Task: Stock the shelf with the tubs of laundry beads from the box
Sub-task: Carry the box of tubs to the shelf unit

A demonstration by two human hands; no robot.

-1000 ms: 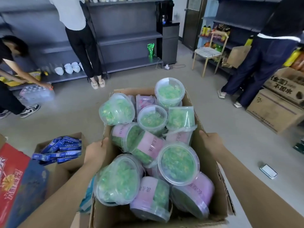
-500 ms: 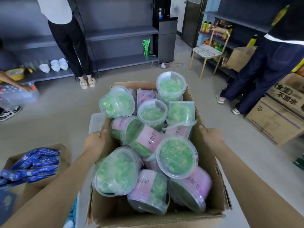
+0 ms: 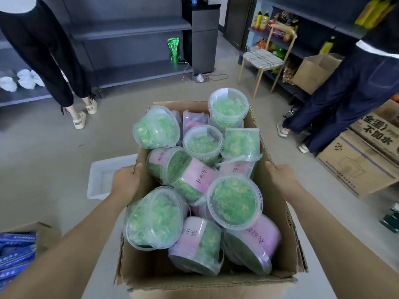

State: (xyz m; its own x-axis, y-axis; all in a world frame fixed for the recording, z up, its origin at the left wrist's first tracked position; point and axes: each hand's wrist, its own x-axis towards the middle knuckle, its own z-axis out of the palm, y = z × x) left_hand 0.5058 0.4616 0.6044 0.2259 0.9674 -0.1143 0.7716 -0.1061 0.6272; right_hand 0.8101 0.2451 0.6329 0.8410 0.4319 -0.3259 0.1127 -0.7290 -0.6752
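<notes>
Left hand (image 3: 126,182): curled over the left rim of the cardboard box (image 3: 278,203), gripping it.
Right hand (image 3: 280,179): clasps the opposite rim, thumb on the edge.
Tubs of laundry beads (image 3: 235,201): all in the box, heaped loosely, some upright, some on their sides; clear lids, green beads, pink labels.
Shelf (image 3: 131,33): dark grey, ahead across the floor, well apart from the box; a green pouch (image 3: 174,48) stands on a lower board.
White tray (image 3: 103,178): on the floor, just left of the box.
Others: 2 people stand at shelving, 1 in black trousers (image 3: 43,50), 1 in navy trousers (image 3: 356,93).
</notes>
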